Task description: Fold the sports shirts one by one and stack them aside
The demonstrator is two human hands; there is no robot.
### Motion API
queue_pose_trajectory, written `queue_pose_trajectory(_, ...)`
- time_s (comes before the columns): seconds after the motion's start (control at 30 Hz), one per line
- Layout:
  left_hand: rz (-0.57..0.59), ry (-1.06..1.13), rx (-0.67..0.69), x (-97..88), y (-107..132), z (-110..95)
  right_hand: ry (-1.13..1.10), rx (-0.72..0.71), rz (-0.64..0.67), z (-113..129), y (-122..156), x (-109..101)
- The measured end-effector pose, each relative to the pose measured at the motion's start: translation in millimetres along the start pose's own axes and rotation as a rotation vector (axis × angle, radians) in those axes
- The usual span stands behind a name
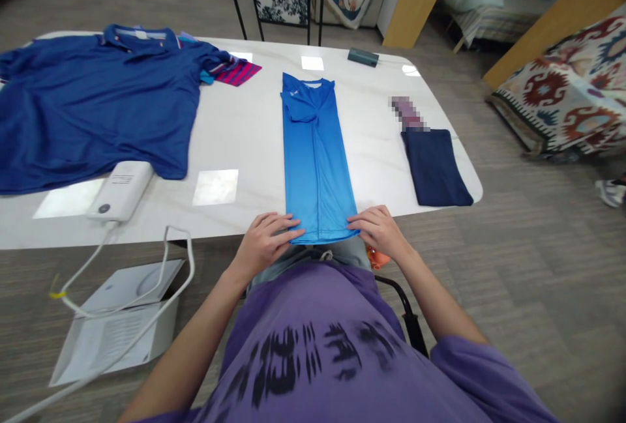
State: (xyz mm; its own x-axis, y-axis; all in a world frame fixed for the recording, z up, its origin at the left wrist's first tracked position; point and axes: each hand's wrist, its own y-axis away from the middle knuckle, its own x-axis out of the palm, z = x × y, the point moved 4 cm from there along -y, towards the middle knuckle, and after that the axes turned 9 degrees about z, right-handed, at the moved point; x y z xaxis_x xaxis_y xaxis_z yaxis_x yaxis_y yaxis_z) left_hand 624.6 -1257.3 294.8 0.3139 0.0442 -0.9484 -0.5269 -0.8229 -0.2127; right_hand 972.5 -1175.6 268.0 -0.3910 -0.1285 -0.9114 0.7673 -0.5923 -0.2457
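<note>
A blue shirt point(317, 162), shading from darker at the collar to lighter at the hem, lies folded into a long narrow strip on the white table. Its collar points away from me, a short sleeve is folded across its upper front, and its hem reaches the near table edge. My left hand point(267, 240) grips the left hem corner, fingers on top of the cloth. At the opposite corner, my right hand point(381, 231) holds the hem the same way. The undersides of both corners are hidden.
A navy polo shirt point(98, 103) lies spread at left over striped cloth point(239, 72). A white power brick point(122, 189) with a cable sits nearby. Folded dark navy cloth point(437, 167) lies at right, a dark green case point(363, 57) at the back. An open white box point(122, 319) stands below left.
</note>
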Motion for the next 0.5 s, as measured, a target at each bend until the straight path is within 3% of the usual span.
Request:
queue_pose_trajectory(0.17, -0.063, 0.227, 0.115, -37.4, 25.9, -62.5, -0.327, -0.187, 0.112, 50.3, 30.4, -25.6)
queue_pose_trajectory(0.23, -0.073, 0.348, 0.153, -63.0, 27.3, -85.3, -0.472, -0.261, 0.137, 70.9, 34.5, -49.1)
queue_pose_trajectory(0.3, -0.124, 0.386, 0.128, -92.0, 15.9, -93.7, -0.530, -0.283, 0.075, 81.1, 23.9, -79.4)
queue_pose_trajectory(0.4, -0.300, 0.313, -0.036, -136.7, -28.8, -70.6, -0.498, -0.169, -0.114, 66.9, -25.2, -126.0)
queue_pose_trajectory(0.5, -0.492, 0.246, -0.196, -172.4, -100.2, -11.3, -0.450, 0.009, -0.323, 17.6, -104.8, -160.9)
